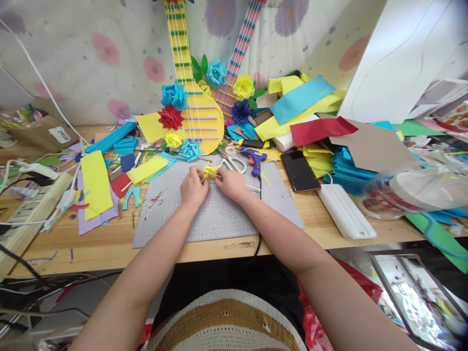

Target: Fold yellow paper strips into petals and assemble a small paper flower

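Observation:
Between my two hands is a small yellow paper flower [211, 170], its strips sticking out in several directions. My left hand [193, 186] pinches it from the left, fingers closed on its edge. On the other side my right hand [230, 183] has its fingertips closed on the flower as well. Both hands are above the grey cutting mat [164, 226]. Just beyond my right hand lie white-handled scissors [239, 165], and a blue glue gun [257, 161] rests to their right. The fingertips are partly hidden behind the paper.
A yellow paper guitar [204, 117] with paper flowers leans at the back, a pink one [234, 68] behind it. To the right are a black phone [300, 171], a white power strip [347, 212] and piled crepe paper [323, 131]. Yellow sheets [97, 185] lie left. A cord [260, 209] crosses the mat.

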`<state>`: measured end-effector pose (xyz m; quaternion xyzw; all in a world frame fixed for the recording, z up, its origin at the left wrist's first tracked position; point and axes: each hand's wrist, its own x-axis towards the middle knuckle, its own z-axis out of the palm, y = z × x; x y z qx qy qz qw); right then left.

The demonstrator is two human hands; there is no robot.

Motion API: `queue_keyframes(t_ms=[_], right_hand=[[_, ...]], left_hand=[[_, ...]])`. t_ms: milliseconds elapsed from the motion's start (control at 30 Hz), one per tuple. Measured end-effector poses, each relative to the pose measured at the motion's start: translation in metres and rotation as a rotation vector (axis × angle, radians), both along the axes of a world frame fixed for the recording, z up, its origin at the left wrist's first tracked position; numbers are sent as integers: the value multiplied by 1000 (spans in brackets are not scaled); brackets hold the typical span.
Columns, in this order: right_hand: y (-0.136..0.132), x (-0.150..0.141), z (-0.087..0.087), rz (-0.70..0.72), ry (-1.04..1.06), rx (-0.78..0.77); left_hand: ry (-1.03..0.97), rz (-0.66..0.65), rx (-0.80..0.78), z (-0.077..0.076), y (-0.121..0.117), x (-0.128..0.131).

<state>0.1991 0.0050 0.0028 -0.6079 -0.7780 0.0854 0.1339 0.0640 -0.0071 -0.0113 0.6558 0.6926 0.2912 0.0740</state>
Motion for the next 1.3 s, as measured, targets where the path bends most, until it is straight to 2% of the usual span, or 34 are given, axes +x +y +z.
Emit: queue_keyframes(t_ms=[133, 267, 333, 467, 533, 733, 867, 1067, 1300], right_hand=[[1, 2, 2, -24, -5, 12], [-2, 2, 5, -14, 20, 27], [-4, 1, 6, 51, 52, 56], [-10, -2, 6, 304, 100, 127], [-10, -3, 4, 360, 81, 147], [-4, 0, 0, 262, -24, 120], [-2, 4, 1, 292, -23, 97], [1, 11, 1, 356, 58, 106], [4, 14, 1, 430, 76, 147]], left_hand=[[-26, -29, 113, 0, -2, 0], [-118, -50, 124, -3, -2, 1], [-222, -46, 124, -6, 0, 0], [-422, -31, 170, -11, 3, -6], [-472, -33, 185, -11, 4, -7], [-519, -107, 173, -10, 5, -7], [-567, -261, 99, -14, 6, -9], [-510, -362, 94, -12, 6, -14], [-216, -458, 142, -7, 7, -20]])
